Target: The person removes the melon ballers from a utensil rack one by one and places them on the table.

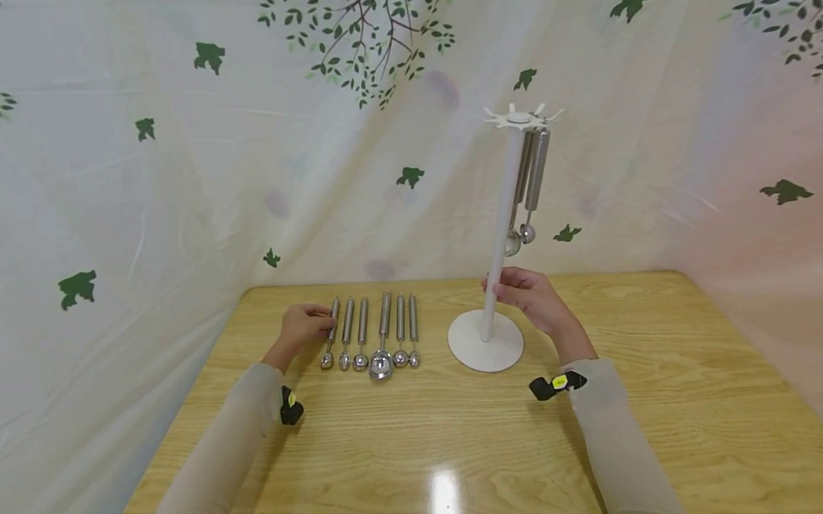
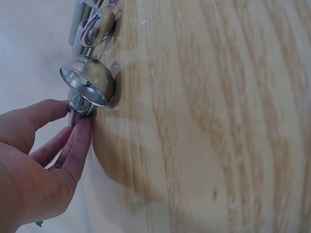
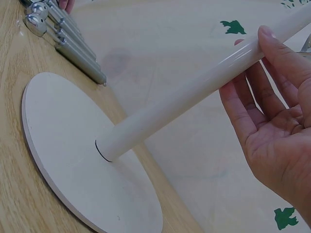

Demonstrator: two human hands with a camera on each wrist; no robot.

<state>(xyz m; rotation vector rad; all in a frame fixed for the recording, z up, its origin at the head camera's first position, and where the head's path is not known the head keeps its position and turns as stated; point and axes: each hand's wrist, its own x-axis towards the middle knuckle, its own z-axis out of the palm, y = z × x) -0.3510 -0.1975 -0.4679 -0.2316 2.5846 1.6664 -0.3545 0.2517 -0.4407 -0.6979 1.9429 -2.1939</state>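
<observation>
At the left end of a row of steel scoops, my left hand pinches the handle of the outermost melon baller between thumb and fingers. Its hollow round bowl tilts close to the tabletop in the left wrist view. The right hand grips the white pole of an upright utensil stand low down, thumb on one side and fingers on the other. The stand's round base rests on the table. Scoops with steel handles hang from the right side of its hooked top.
Beside the pinched one lie several more scoops, the biggest being a large scoop with a wide bowl. All have their handles toward the back of the wooden table. A pale curtain with leaf prints hangs behind the table.
</observation>
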